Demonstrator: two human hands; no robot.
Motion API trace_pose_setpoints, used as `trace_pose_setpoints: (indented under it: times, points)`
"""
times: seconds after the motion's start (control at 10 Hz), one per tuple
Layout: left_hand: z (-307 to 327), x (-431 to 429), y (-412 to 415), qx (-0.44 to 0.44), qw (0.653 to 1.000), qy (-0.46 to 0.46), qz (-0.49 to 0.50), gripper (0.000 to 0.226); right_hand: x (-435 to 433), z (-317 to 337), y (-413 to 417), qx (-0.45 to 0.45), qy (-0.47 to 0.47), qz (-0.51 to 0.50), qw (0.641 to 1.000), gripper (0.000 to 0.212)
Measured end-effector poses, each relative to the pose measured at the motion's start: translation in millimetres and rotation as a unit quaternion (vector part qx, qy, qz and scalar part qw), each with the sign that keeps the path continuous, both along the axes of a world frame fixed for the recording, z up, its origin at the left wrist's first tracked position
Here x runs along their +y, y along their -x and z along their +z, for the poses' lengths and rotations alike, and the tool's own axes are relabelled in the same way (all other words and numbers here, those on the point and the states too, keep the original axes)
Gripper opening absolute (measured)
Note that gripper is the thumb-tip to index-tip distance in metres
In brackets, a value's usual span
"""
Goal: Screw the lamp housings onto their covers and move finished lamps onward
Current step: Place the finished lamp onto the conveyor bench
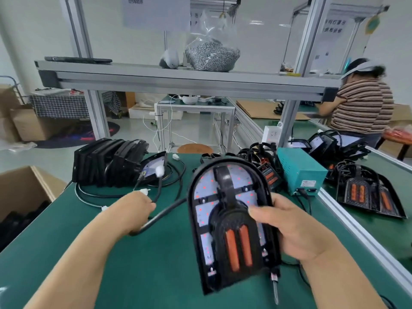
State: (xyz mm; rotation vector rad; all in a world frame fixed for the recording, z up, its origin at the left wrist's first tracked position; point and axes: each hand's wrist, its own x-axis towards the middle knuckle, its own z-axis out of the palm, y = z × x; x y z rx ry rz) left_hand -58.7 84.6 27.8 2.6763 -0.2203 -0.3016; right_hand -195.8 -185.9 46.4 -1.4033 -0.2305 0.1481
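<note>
Our right hand (294, 230) holds the lamp housing (231, 230) tilted up over the green surface (156, 264), and our left hand (133, 210), just left of it, grips a black cable (158, 188). We judge this cable must stay clear of the rim before screwing.

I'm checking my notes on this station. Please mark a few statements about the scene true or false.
1. The right hand holds the lamp by its right edge. True.
2. The left hand lies open and flat. False: its fingers curl round a cable.
3. A clear bag of metal parts sits on the shelf. True.
4. The teal box stands left of the lamp. False: it stands to the right.
</note>
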Motion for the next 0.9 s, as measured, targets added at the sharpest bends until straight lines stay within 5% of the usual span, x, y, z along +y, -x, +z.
trace_pose_setpoints:
  times: [0.1, 0.3, 0.5, 0.6, 0.7, 0.8, 0.9]
  points:
    - [41.4, 6.1, 25.9, -0.031, 0.999, -0.001, 0.010, 0.036, 7.2, 1.3, -18.2, 0.007, 0.065, -0.049, 0.997, 0.040]
    - [76.1, 5.6, 43.4, 0.024, 0.978, 0.028, -0.204, 0.042, 27.3, 1.2, -32.6, -0.030, 0.179, -0.103, 0.978, 0.058]
    - [83.0, -10.5, 44.2, 0.091, 0.952, 0.179, -0.229, 0.042, 32.7, 0.1, -37.4, -0.016, 0.177, -0.077, 0.981, 0.042]
    - [73.3, -23.4, 36.7, 0.090, 0.940, 0.267, -0.194, 0.045, 37.1, -6.4, -40.0, 0.012, 0.130, -0.087, 0.988, 0.059]
    - [57.7, -48.8, 40.7, 0.136, 0.884, 0.426, -0.137, 0.064, 35.6, -14.8, -44.2, 0.036, 0.030, -0.051, 0.998, 0.033]
    - [25.9, -63.3, 48.5, 0.144, 0.826, 0.534, -0.107, 0.066, 29.2, -16.1, -43.1, 0.050, 0.052, -0.060, 0.996, 0.018]
    - [12.0, -73.7, 40.6, 0.251, 0.742, 0.616, -0.084, 0.023, 20.2, -19.0, -43.3, 0.075, 0.096, -0.136, 0.983, 0.016]
